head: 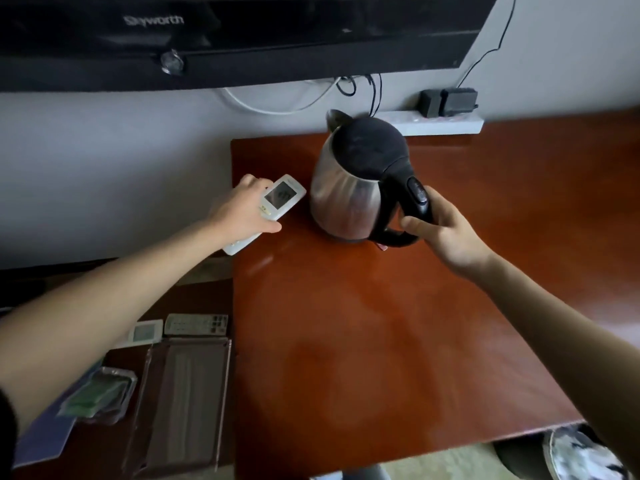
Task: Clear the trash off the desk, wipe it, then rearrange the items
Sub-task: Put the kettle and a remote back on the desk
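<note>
White remote point(282, 195) is being gripped by the left hand point(242, 213) at the far-left corner of the desk point(381, 341), its long axis pointing toward the electric kettle point(346, 188) just beside it. The kettle's handle point(420, 199) is being clasped by the right hand point(450, 237).

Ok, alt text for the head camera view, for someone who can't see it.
A person's right grip holds a steel kettle by its black handle at the back of a reddish-brown desk, while the left grip holds a white remote at the desk's left edge. A dark TV hangs above.
</note>
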Demonstrator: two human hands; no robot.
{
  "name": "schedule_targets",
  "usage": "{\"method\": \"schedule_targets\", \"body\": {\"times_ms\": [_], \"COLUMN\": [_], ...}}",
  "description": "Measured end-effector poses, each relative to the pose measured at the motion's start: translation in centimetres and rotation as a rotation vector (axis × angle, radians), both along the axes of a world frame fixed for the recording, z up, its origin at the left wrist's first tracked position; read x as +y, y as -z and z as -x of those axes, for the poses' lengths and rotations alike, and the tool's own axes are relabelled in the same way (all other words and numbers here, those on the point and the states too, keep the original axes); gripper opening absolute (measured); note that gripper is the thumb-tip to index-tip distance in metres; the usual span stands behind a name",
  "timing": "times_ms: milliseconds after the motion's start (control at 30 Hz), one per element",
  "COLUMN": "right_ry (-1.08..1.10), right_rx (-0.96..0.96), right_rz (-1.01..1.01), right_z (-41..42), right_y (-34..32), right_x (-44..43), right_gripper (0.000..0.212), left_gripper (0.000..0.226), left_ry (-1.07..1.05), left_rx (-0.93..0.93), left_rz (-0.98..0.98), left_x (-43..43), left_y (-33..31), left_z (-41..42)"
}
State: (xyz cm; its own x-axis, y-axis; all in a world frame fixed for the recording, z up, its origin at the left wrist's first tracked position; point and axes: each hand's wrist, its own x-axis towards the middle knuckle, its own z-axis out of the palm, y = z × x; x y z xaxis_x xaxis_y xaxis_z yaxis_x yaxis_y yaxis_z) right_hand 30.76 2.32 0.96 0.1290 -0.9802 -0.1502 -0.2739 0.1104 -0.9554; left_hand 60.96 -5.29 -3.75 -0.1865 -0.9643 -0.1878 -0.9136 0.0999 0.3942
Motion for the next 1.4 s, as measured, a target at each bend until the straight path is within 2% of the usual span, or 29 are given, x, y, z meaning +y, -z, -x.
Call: {"method": "schedule_targets", "body": {"times_ms": [100,233,367,433,533,667,833,967,1233,1400], "right_ry": [-0.003,-0.001,-0.069,-0.098,-0.155,-0.241,-0.265,-0.235,-0.021,0.061], "right_rx": [-0.016,-0.015,0.027,0.014,-0.077,-0.122,-0.054,-0.073,0.108,0.209], "right_rz": [0.017,0.042,0.029,0.006,-0.053,-0.045,0.002,-0.005,0.166,0.164], "right_z": [0.2,0.3,0.3,0.3,0.2,-1.8,-3.3,-2.7,-3.2,0.3], "right_y": [1.3,2.0,1.6,1.6,1.8,1.9,2.3,2.8,3.1,3.0], "right_x": [-2.6,-5.5,-7.6,-7.8,-7.0,-5.9,-5.6,-5.2,-6.2,-6.1], "right_gripper": [0.027,0.041,0.035,0.031,0.039,0.031,0.025,0.030,0.038,0.038], "left_gripper": [0.071,0.072,0.084,0.087,0.098,0.122,0.126,0.126,0.123,0.121], "left_ry": [-0.090,-0.241,-0.292,-0.282,-0.201,-0.057,0.011,0.003,-0.067,-0.082], "left_rx": [-0.007,0.045,0.022,0.063,0.127,0.041,-0.002,-0.023,-0.020,0.004], "left_rz": [0.019,0.024,-0.045,-0.096,-0.182,-0.289,-0.323,-0.307,-0.224,-0.236], "left_x": [-3.0,-5.0,-5.7,-5.5,-4.5,-3.2,-3.3,-2.6,-2.8,-2.8], "left_y": [1.8,3.4,4.0,3.9,3.7,3.8,3.4,3.8,4.0,3.8], "left_z": [0.6,2.1,3.3,3.3,2.6,2.2,2.0,1.9,2.0,2.3]}}
